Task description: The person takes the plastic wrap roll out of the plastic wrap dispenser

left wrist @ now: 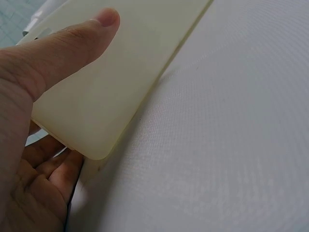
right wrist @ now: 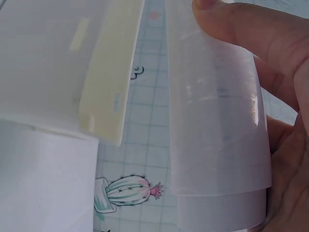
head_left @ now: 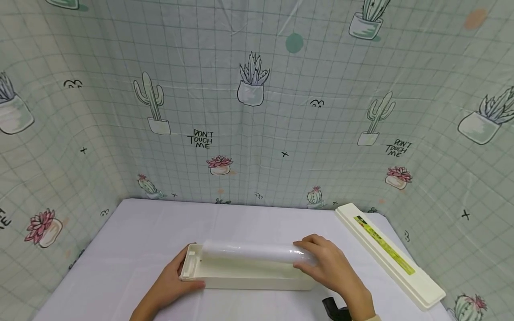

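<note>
A cream-coloured plastic box [head_left: 257,283], long and lidless, is at the middle of the table. My left hand [head_left: 172,278] grips its left end, the thumb on the front wall and the fingers round the end. In the left wrist view the thumb lies against the smooth box wall [left wrist: 120,63]. A roll of clear cling film [head_left: 253,252] lies along the box's far side in the head view. Its right end is held by my right hand [head_left: 329,265]. In the right wrist view the roll [right wrist: 212,121] is apart from the box wall [right wrist: 108,96], its core protruding at the end.
A long cream lid [head_left: 417,285] with a yellow-green label lies slantwise on the table's right side. A black piece [head_left: 336,309] shows beside my right wrist. The table has a white cover [head_left: 100,258]; cactus-printed cloth [head_left: 257,133] hangs behind and at both sides.
</note>
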The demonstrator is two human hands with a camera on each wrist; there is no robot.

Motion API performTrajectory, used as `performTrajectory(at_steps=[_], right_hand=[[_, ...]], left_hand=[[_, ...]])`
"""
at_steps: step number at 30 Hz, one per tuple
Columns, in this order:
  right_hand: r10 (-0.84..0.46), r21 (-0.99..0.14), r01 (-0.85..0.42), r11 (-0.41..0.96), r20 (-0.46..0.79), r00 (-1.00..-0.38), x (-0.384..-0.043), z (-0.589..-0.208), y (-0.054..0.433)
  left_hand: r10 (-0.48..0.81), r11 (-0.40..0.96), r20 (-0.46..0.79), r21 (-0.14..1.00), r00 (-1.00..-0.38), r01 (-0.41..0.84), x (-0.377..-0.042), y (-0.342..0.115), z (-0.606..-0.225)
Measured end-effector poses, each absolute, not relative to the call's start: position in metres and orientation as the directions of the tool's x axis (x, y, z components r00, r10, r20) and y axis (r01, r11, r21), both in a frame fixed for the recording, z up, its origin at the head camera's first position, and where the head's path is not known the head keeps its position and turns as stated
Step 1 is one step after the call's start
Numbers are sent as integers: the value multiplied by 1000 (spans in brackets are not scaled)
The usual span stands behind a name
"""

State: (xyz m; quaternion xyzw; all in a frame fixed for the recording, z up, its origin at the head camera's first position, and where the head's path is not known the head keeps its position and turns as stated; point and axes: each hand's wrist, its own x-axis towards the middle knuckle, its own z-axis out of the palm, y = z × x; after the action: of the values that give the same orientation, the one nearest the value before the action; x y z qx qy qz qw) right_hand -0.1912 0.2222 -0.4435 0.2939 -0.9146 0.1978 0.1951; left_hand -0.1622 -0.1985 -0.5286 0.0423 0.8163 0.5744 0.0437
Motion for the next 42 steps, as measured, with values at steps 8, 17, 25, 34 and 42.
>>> performTrajectory(at_steps=[8,17,25,34,42], right_hand=[[-436,-258,-613,747,508,-743,-194,-441,229],[-422,-249,-619,745,542,-727,-197,-439,234],[-405,-276,-604,747,532,-744,-198,-438,238],[-378,-301,-573,762,512,-772,-200,-439,244],[-347,-328,-537,777,488,-801,-200,-441,249]], left_hand=[[115,351,-41,936,-993,2,-167,-200,-527],[134,315,-35,949,-990,9,-169,-202,-527],[128,344,-29,939,-991,17,-169,-202,-527],[124,350,-29,937,-992,16,-168,-202,-528],[123,334,-31,943,-992,12,-167,-200,-528]])
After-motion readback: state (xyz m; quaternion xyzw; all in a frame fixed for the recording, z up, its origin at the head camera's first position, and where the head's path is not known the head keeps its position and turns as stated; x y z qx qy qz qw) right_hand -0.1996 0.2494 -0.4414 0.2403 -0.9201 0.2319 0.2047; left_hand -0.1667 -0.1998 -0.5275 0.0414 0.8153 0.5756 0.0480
